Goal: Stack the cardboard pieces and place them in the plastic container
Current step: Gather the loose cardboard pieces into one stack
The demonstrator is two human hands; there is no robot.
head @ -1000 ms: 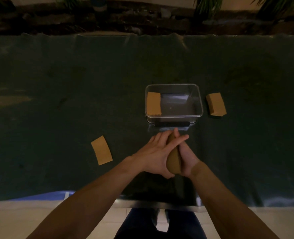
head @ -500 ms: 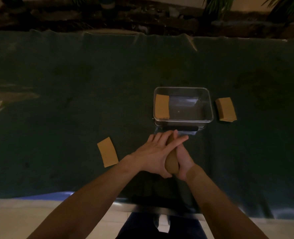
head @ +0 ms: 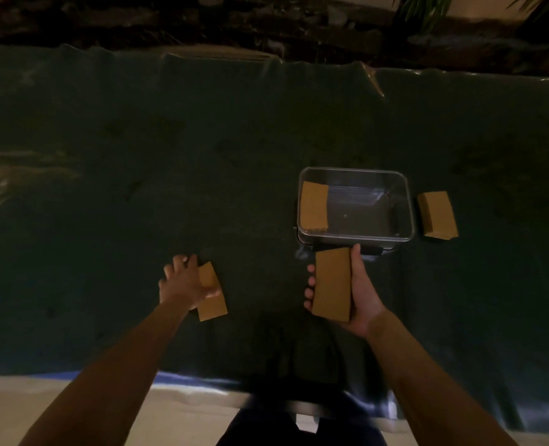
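My right hand holds a stack of brown cardboard pieces flat in its palm, just in front of the clear plastic container. Inside the container, a cardboard stack lies against its left wall. My left hand rests on a single cardboard piece lying on the dark cloth to the left, fingers curled over its left edge. One further cardboard stack lies on the cloth just right of the container.
A dark green cloth covers the table. Its near edge runs in front of my body, with pale floor below. Plants and dark clutter line the far side. Lighting is dim.
My hands have parted: the left one went left onto the loose cardboard piece, and the right one turned the stack flat and keeps holding it. The camera view has shifted left.
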